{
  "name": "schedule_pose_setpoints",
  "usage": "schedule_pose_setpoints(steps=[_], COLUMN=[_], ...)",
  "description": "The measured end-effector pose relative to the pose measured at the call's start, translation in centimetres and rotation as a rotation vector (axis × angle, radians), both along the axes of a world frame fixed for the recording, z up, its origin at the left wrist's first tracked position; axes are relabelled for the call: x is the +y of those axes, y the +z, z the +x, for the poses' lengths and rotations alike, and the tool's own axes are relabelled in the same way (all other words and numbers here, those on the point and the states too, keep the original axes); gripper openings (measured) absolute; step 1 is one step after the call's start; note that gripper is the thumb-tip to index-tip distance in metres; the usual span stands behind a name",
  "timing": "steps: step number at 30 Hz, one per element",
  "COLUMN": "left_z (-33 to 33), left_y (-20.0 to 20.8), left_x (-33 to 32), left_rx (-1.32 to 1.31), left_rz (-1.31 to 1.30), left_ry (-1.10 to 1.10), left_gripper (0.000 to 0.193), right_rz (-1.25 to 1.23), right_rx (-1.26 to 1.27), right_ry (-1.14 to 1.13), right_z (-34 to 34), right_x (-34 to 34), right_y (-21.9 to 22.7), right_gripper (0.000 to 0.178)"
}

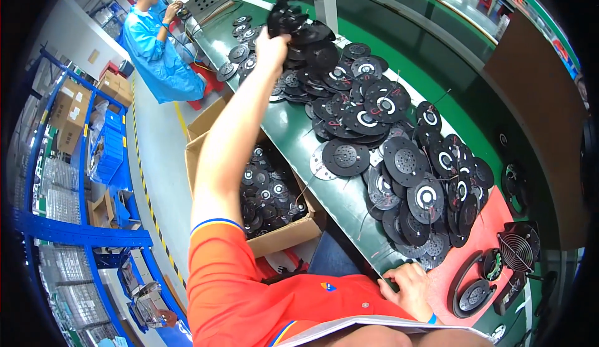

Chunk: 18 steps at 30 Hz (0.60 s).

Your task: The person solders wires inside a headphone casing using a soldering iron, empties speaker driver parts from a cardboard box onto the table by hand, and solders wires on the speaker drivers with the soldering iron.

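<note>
My left arm reaches far across the green bench to its back part. There my left hand [272, 49] is closed on a black round part [287, 19], smeared by motion; its exact kind does not show. More black discs lie right beside it. A large heap of black round plates [368, 117] with perforated or white-ringed centres and thin red and black wires spreads along the bench. Near the front edge my right hand [409, 286] rests on the bench top, fingers apart and nothing in them, just below the near end of the heap.
An open cardboard box [284, 236] full of similar black parts stands left of the bench. At right, a pink mat [440, 288] bears a dark oval frame [467, 284], near a round fan grille [517, 250]. A person in blue [156, 54] works farther back; blue shelving [81, 225] lines the left.
</note>
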State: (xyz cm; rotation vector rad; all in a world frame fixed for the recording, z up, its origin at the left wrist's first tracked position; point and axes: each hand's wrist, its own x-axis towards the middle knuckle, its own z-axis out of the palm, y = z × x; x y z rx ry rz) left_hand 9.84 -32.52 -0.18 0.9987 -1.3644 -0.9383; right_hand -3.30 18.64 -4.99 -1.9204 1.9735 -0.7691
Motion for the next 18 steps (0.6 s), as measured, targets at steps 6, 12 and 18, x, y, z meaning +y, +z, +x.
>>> schedule_pose_setpoints(steps=[6, 12, 18], left_z=[-3.0, -1.4, 1.7], left_y=[-2.9, -2.9, -3.5], left_x=[-0.7, -1.4, -1.6], left_rx=[-0.792, -0.949, -0.862], left_rz=[-0.316, -0.472, -0.652], left_ry=[0.215, 0.096, 0.089], left_gripper=[0.039, 0.036, 0.034], right_rz=[-0.025, -0.029, 0.019], right_rx=[-0.015, -0.027, -0.013], right_ry=[-0.012, 0.0, 0.018], right_z=[-0.3, -0.4, -0.4], right_x=[-0.3, 0.0, 0.0], right_y=[-0.4, -0.1, -0.2], right_gripper=[0.019, 0.02, 0.015])
